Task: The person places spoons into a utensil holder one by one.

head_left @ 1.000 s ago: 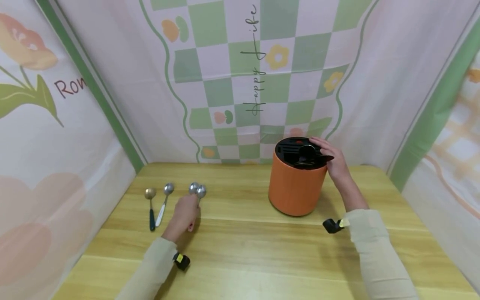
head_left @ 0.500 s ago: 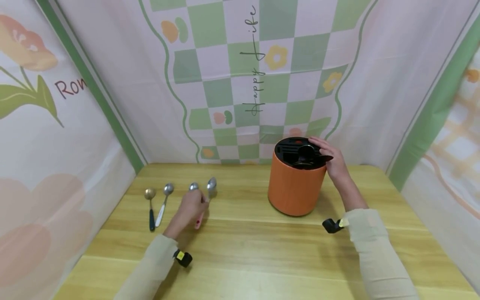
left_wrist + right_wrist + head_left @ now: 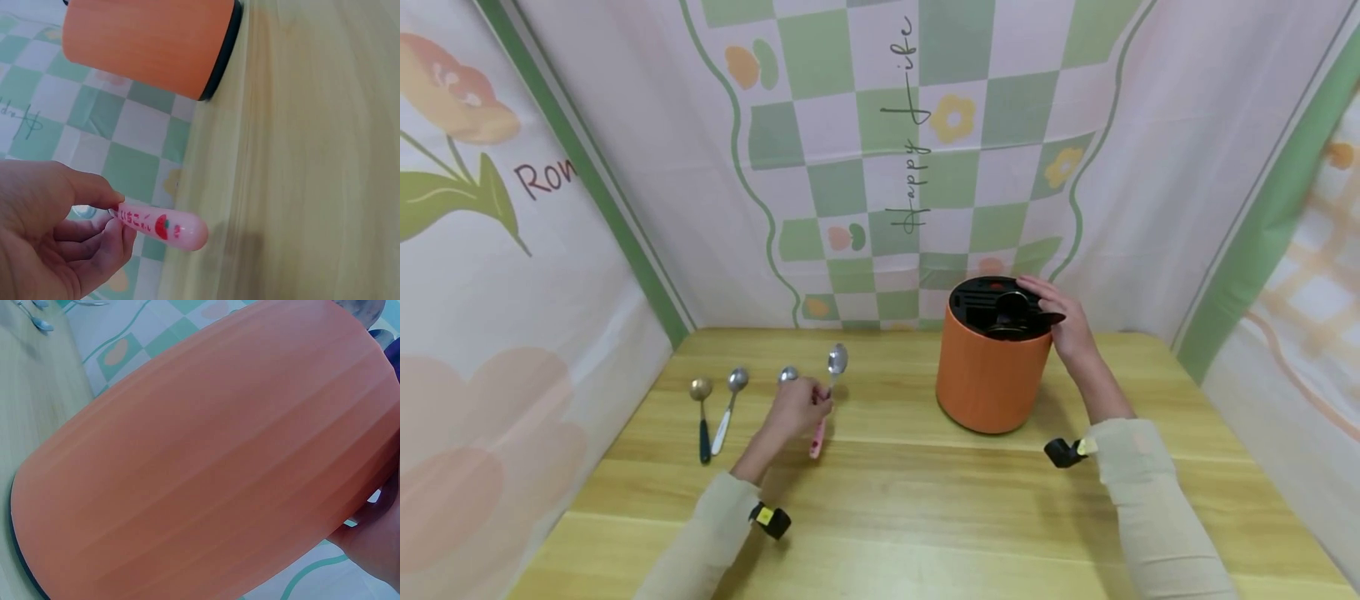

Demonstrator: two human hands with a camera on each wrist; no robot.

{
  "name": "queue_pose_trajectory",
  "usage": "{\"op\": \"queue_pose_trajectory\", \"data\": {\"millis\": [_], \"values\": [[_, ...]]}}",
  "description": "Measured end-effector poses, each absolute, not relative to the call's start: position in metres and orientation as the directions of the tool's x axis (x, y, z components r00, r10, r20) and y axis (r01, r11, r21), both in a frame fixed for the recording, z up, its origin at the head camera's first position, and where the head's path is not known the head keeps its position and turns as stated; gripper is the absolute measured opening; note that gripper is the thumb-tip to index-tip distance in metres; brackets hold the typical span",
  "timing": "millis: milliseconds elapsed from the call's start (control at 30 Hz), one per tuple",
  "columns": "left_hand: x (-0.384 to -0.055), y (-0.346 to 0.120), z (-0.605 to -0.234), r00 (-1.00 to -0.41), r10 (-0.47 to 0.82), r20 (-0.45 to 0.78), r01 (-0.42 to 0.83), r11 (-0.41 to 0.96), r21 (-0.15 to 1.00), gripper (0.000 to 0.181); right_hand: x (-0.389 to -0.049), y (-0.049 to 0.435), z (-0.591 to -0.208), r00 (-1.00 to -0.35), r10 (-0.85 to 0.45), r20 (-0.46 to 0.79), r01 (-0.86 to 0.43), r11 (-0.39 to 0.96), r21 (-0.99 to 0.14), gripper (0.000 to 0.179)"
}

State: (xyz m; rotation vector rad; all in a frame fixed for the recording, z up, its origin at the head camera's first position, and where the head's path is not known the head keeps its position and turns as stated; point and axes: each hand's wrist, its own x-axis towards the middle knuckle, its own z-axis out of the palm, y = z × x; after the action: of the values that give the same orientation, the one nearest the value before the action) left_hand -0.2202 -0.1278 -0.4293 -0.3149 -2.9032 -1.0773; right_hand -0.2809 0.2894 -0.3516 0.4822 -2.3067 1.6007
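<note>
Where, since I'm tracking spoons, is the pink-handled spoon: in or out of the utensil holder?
Out: the left hand pinches the pink-handled spoon, apart from the orange utensil holder.

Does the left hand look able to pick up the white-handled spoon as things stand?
Probably not: the left hand is pinching the pink-handled spoon, although the white-handled spoon lies uncovered nearby.

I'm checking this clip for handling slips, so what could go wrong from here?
The left hand pinches the pink-handled spoon with thumb and fingertips, so it might twist or slip.

Another spoon, partly hidden behind that hand, could get nudged.

Utensils show at the top of the orange holder, close to the right hand; anything brought there may knock against them.
</note>
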Motion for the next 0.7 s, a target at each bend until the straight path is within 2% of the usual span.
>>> {"op": "queue_pose_trajectory", "data": {"millis": [333,700], "values": [[-0.216,-0.115,-0.421,-0.973,0.183,0.143,0.231,0.721,0.653,0.006,-0.28,0.289,-0.351,-0.907,-0.109,0.407,-0.419,0.322,-0.849,0.043],[-0.215,-0.099,-0.413,-0.944,0.22,0.245,0.329,0.663,0.672,0.009,-0.28,0.288,-0.35,-0.909,-0.111,0.402,-0.416,0.325,-0.85,0.044]]}}
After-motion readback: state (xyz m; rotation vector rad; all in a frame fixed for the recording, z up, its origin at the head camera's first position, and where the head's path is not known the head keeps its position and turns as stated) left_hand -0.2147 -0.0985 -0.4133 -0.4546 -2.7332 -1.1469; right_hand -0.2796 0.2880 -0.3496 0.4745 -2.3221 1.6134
